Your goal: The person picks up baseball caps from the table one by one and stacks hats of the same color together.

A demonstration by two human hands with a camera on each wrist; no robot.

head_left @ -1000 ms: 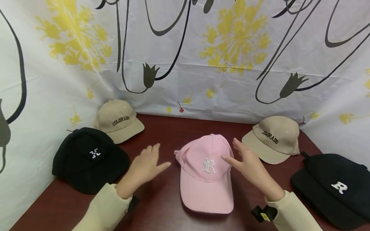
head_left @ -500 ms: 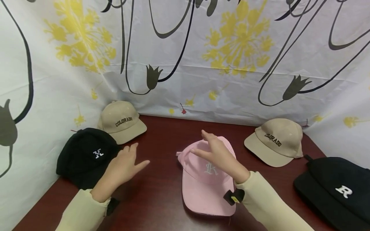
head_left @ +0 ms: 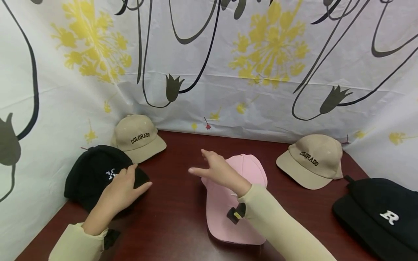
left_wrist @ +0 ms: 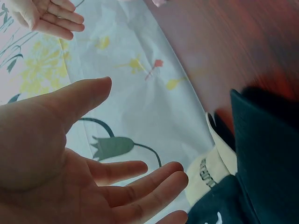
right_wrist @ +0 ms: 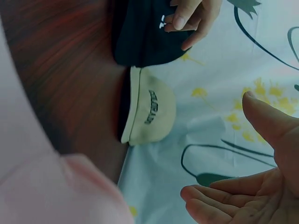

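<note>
Pink fabric shows beneath the right hand (head_left: 220,170) in the head view: the pink cap (head_left: 220,214) lies on the dark red table (head_left: 173,203), its crown partly hidden by that hand, whose fingers and thumb are extended around nothing. Leftward, the left hand (head_left: 119,188) overlaps the left black cap (head_left: 93,175), its thumb out and its grasp unfilled; I cannot tell whether they touch. Beyond it sits the left beige cap (head_left: 138,136); right of the right hand are 2 more, the right beige cap (head_left: 313,159) and the right black cap (head_left: 372,210).

From the left wrist, the left hand's thumb and fingers stand apart, with the left black and beige caps past the fingertips.

From the right wrist, the right hand's palm shows, thumb clear of the fingers; the pink cap, blurred, fills the lower left.
</note>
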